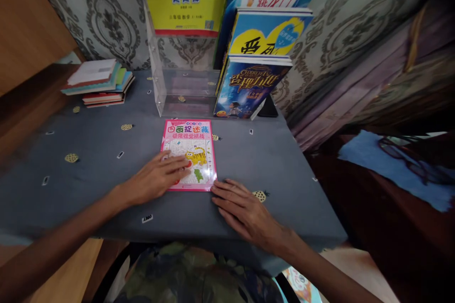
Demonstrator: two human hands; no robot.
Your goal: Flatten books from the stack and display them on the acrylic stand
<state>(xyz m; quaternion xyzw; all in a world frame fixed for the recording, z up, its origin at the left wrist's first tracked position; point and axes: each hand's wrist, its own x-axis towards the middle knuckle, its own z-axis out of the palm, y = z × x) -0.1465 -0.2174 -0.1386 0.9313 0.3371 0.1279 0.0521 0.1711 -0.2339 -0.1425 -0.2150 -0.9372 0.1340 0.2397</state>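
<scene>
A pink-edged picture book (194,151) with a yellow tiger on its cover lies flat on the grey tablecloth (117,165). My left hand (158,177) rests across the left side of the cover, fingers stretched out. At the lower right corner of the book, my right hand (245,210) lies with its fingers extended, the fingertips touching the edge. Neither hand grips the book. Part of the cover is hidden under my left fingers.
Behind the book stands a clear acrylic rack (188,104) holding a yellow workbook (183,4) and a dark blue book (250,87). A stack of books (99,80) lies at the back left. A dark flat object (268,107) is beside the rack. Glasses (408,151) lie on blue cloth at right.
</scene>
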